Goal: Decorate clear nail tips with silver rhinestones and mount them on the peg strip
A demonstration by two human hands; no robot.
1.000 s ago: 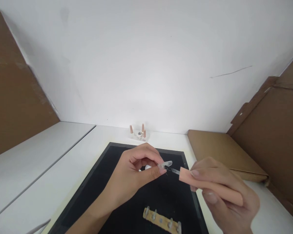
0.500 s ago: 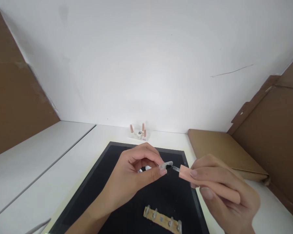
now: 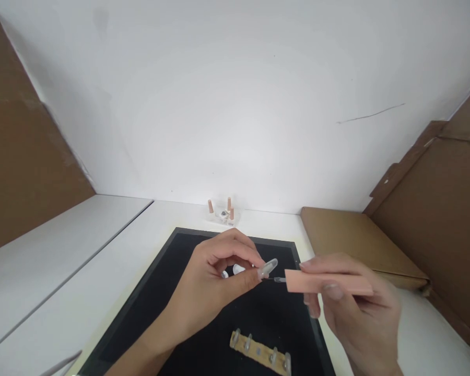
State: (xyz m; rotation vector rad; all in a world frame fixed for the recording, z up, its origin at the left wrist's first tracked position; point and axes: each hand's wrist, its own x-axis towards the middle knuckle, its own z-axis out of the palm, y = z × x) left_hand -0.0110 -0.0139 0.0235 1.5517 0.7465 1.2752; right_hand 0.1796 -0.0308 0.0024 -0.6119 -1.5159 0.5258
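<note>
Between thumb and forefinger, my left hand (image 3: 215, 279) pinches a clear, nail-shaped tip (image 3: 268, 268) above the black mat. My right hand (image 3: 352, 303) grips a pink, stick-like handle (image 3: 325, 282) with a thin brush (image 3: 277, 280) at its left end. The brush end lies just below and beside the clear tip; whether they touch I cannot tell. On the mat below, a tan strip (image 3: 258, 352) carries several clear tips standing on it. Small whitish round items (image 3: 237, 269) show partly behind my left hand.
The black mat (image 3: 227, 324) covers the middle of the white table. Small bottles with pink caps (image 3: 223, 214) stand by the wall. A flat cardboard box (image 3: 348, 230) lies at right, with cardboard panels at both sides.
My right hand has turned the pink handle nearly level and shifted slightly left. The brush has dropped from the clear tip's end to below it. My left hand has barely moved.
</note>
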